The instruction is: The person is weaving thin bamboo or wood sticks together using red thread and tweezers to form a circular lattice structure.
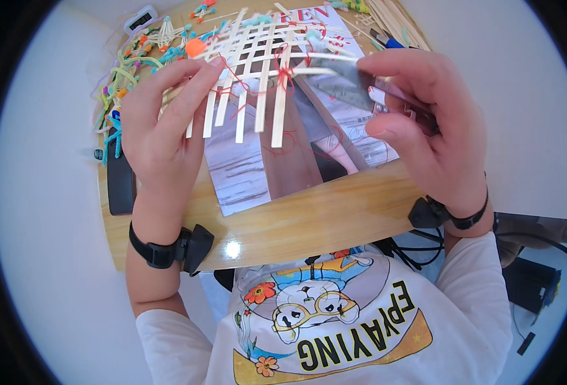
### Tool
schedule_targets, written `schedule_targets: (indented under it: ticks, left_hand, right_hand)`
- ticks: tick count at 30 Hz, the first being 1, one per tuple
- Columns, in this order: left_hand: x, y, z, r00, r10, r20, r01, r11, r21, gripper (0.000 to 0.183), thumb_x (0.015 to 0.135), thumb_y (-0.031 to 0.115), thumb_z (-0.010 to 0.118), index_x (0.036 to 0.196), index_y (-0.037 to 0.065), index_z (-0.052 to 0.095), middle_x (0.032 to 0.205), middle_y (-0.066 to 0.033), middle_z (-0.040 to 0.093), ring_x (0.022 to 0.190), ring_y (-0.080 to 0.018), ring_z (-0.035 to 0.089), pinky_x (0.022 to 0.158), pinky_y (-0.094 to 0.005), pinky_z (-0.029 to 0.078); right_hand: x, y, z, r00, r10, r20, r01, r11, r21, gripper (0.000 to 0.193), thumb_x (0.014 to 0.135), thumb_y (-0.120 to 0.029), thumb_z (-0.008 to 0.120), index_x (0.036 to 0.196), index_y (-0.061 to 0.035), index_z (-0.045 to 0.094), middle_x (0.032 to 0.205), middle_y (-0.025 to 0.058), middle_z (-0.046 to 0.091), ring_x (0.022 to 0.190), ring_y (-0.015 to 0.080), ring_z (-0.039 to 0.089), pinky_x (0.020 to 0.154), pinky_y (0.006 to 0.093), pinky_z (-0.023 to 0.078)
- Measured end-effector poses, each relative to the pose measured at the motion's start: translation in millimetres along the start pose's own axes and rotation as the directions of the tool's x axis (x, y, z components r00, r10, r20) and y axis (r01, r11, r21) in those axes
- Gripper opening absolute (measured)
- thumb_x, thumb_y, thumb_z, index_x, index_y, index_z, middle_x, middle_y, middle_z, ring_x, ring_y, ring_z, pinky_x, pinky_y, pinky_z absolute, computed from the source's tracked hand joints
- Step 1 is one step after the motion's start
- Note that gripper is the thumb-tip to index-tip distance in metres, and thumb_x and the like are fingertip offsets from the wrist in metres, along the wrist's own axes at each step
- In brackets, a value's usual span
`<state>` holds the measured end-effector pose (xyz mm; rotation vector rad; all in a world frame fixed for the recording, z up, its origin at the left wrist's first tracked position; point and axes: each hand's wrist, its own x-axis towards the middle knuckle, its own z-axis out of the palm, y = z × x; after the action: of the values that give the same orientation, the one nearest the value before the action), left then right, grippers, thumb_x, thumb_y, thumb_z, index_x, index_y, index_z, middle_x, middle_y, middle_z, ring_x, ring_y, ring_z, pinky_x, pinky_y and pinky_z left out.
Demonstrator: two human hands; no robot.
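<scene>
My left hand (158,122) pinches the left edge of a woven lattice of pale flat strips (258,61), raised above the table. Red thread (285,72) is knotted around a strip near the lattice's right side, and loose ends trail down. An orange pom-pom (195,47) shows beside my left fingertips. My right hand (440,119) is closed around what look like scissors (347,93), their wide grey blades blurred and pointing left at the lattice's right edge. The handles are mostly hidden in my palm, so their shape is unclear.
Under the lattice lies a magazine (238,186) on the wooden table (309,224). Colourful pipe-cleaner pieces (129,70) crowd the left side, near a dark flat case (122,183) and a small white digital clock (140,20). Pale strips (392,22) and a blue-handled tool (396,43) lie far right.
</scene>
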<state>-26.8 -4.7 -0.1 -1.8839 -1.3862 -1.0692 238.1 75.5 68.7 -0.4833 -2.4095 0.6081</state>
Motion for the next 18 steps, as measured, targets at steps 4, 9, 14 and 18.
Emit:
schedule_targets:
  ticks: [4,9,14,18]
  left_hand:
    - [8,1,-2,0.995,0.095,-0.019,-0.094,0.995,0.013,0.046,0.066,-0.007,0.07,0.107,0.014,0.071,0.099,-0.0042,0.065,0.086,-0.0189,0.06,0.072,-0.0303,0.043]
    - [9,5,-3,0.988,0.121,-0.098,-0.12,0.993,0.023,0.044,0.064,-0.004,0.072,0.104,0.014,0.072,0.1,-0.0042,0.065,0.086,-0.0189,0.06,0.072,-0.0309,0.043]
    - [6,2,-6,0.987,0.139,-0.076,-0.133,0.988,0.078,0.043,0.064,-0.002,0.072,0.104,0.014,0.071,0.101,-0.0037,0.065,0.086,-0.0185,0.06,0.071,-0.0304,0.042]
    - [8,1,-7,0.983,0.166,-0.074,-0.158,0.983,0.097,0.045,0.064,-0.002,0.072,0.106,0.015,0.071,0.102,-0.0032,0.065,0.085,-0.0178,0.059,0.07,-0.0301,0.041]
  right_hand:
    - [-1,10,0,0.968,0.155,0.2,-0.211,0.93,0.302,0.028,0.089,-0.011,0.06,0.114,0.0007,0.053,0.096,0.0034,0.06,0.074,0.0062,0.052,0.07,0.0195,0.042]
    - [2,13,-2,0.952,0.151,0.266,-0.226,0.935,0.275,0.028,0.088,-0.008,0.059,0.113,0.0017,0.052,0.092,0.0037,0.061,0.076,0.0053,0.053,0.067,0.0193,0.039]
    - [1,9,-1,0.936,0.179,0.304,-0.264,0.927,0.268,0.027,0.087,-0.007,0.06,0.112,0.0012,0.053,0.09,0.0035,0.061,0.074,0.0046,0.052,0.064,0.0188,0.037]
    - [1,8,1,0.935,0.188,0.301,-0.268,0.93,0.252,0.026,0.087,-0.008,0.062,0.11,0.0006,0.055,0.081,0.0004,0.056,0.069,0.0037,0.046,0.061,0.0188,0.034]
